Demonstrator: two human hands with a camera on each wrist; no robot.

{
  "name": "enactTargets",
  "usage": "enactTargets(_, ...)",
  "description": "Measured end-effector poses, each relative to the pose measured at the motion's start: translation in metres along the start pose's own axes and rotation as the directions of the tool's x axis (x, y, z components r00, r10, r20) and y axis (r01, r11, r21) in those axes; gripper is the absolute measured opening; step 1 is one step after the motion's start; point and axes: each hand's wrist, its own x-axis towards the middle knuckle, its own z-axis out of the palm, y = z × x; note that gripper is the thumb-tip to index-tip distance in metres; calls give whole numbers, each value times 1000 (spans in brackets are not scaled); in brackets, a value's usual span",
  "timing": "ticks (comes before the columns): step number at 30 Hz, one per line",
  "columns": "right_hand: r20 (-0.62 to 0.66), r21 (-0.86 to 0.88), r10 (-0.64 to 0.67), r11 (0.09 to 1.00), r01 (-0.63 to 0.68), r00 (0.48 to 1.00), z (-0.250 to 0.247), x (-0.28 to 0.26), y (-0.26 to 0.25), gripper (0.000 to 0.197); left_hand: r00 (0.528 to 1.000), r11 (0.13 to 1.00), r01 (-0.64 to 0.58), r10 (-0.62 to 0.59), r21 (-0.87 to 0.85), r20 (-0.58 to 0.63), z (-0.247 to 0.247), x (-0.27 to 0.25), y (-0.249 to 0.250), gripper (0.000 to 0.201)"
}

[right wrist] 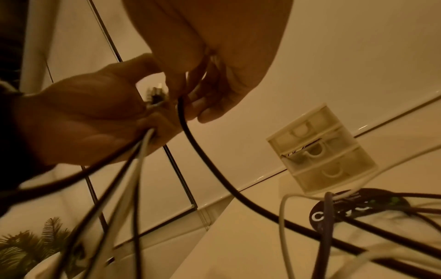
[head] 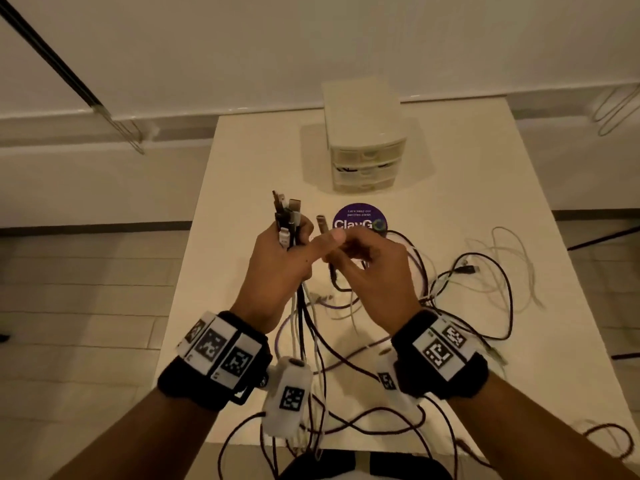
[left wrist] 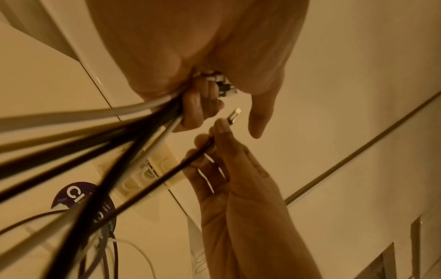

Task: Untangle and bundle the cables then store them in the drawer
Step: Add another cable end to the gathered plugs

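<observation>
My left hand (head: 284, 251) grips a bunch of cable ends (head: 287, 216), black and white, plugs pointing up; their cords (head: 304, 341) hang down over the table's front edge. The same fist appears in the left wrist view, with the cords (left wrist: 95, 132) fanning out below it. Right beside it, my right hand (head: 360, 258) pinches one dark cable (right wrist: 190, 143) just below its plug (head: 321, 224), held upright next to the bunch. More loose cables (head: 478, 282) lie tangled on the white table (head: 242, 161) to the right. A small three-drawer unit (head: 365, 147) stands at the back.
A round purple sticker (head: 360, 220) lies in front of the drawer unit, whose middle drawer (right wrist: 317, 151) stands slightly ajar. A dark stool (head: 363, 467) is under the table's front edge. Tiled floor lies on both sides, a plant (right wrist: 28, 245) low on the left.
</observation>
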Motion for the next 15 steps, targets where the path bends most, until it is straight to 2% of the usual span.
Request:
enactTargets(3,-47,50,-16,999,18,999,7,-7,0,9,999,998,5,-2,64,-50,15,6,-7,41)
enactTargets(6,-81,114,35,993,-25,996,8,-6,1,16,994,969,-18,45,246,-103,24,11,-9,30)
enactTargets(9,99,116,127,984,-138,987,2,-6,7,13,977,934,-38,110,356,-184,23,17,-3,40)
enactTargets(11,270,-17,176,984,-178,947,-5,-7,23,18,957,924,-56,158,379,-242,18,23,8,43)
enactTargets(12,337,-119,193,980,-162,922,-9,-7,37,15,949,938,-74,171,338,-267,15,26,15,39)
enactTargets(15,415,-434,308,894,-112,856,-25,-6,85,24,920,973,-191,223,127,-324,7,32,43,22)
